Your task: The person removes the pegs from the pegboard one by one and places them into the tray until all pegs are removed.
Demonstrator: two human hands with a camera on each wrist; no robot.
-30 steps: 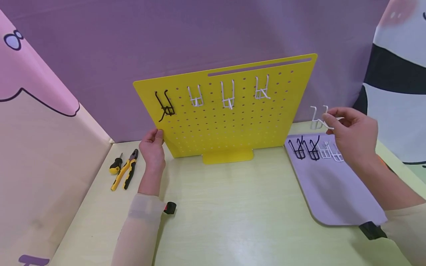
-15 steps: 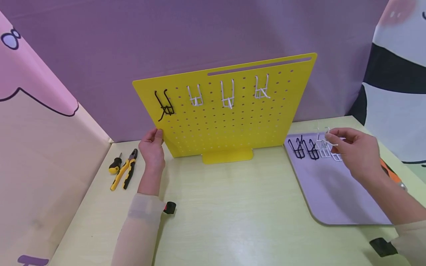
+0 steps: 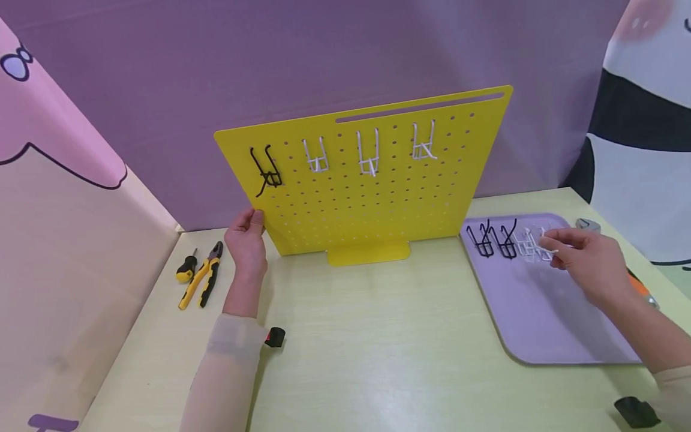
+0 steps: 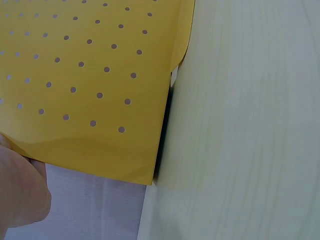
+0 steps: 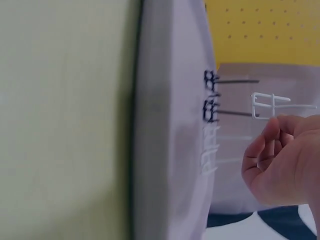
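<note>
The yellow pegboard (image 3: 391, 180) stands upright on the table, with one black hook (image 3: 274, 179) and three white hooks hung along its upper part. My left hand (image 3: 246, 246) pinches the board's left edge, thumb in front; the left wrist view shows that hand (image 4: 22, 187) beside the lower corner. Between thumb and fingertips, my right hand (image 3: 594, 261) holds a white wire double hook (image 5: 273, 104). It hovers over the back of the lilac tray (image 3: 545, 330), overlapping the white hooks (image 3: 523, 245) there in the head view. Two black hooks (image 3: 505, 247) lie left of these.
Yellow-and-black pliers (image 3: 200, 285) and a stubby screwdriver (image 3: 186, 270) lie on the table (image 3: 367, 348) at the left. Right of the tray, an orange-handled tool (image 3: 639, 288) and a grey metal piece (image 3: 588, 225) show past my right hand. A purple cloth (image 3: 270, 54) hangs behind.
My right hand has come down and slightly right with the white hook, from above the tray's back edge to close over the hooks on it. My left hand stays on the board's edge.
</note>
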